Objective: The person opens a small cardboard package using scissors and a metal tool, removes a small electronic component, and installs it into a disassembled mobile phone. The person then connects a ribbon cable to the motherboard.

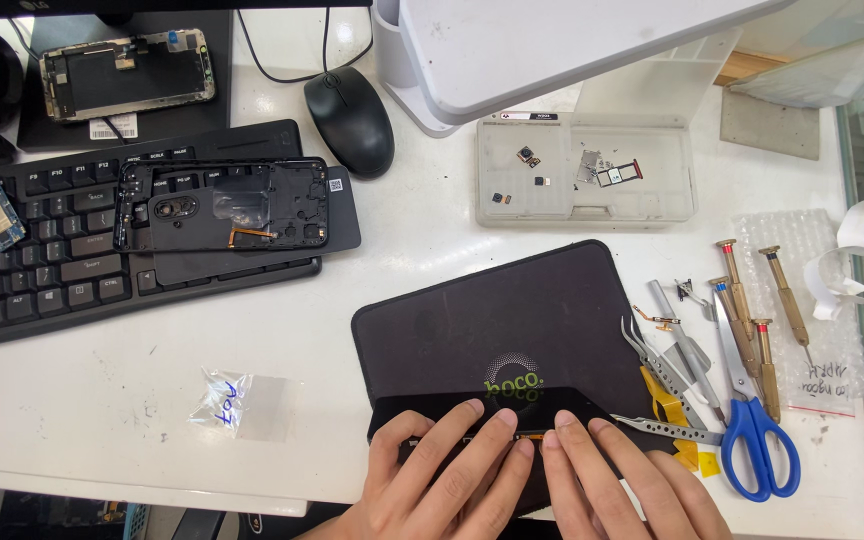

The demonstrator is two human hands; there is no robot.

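Down at the bottom middle of the head view, both hands press flat on a shiny black phone with a glass face (pixel 512 412). It lies on the near edge of the soft black work mat (pixel 492 320). The left hand (pixel 442 470) has its fingers spread out on the glass, and the right hand (pixel 617 480) lies next to it, fingers straight and close together. Neither hand is closed around anything; they only push down. To do this well, I think the fingers should press softly and evenly, because glass can crack. The phone sits close to the table edge, so it could slip off.

Just to the right of the hands lie silver metal tweezers (pixel 667 428), scissors with blue handles (pixel 757 440) and small brass screwdrivers (pixel 752 310). The sharp tweezers are very near the right hand and could get bumped. Higher up, right of the middle, is a clear plastic tray with tiny parts (pixel 584 170). At the upper left, a black phone frame (pixel 222 205) rests on a black keyboard (pixel 42 250), with a black computer mouse (pixel 350 120) near it. A small clear plastic bag (pixel 242 403) lies left of the hands.
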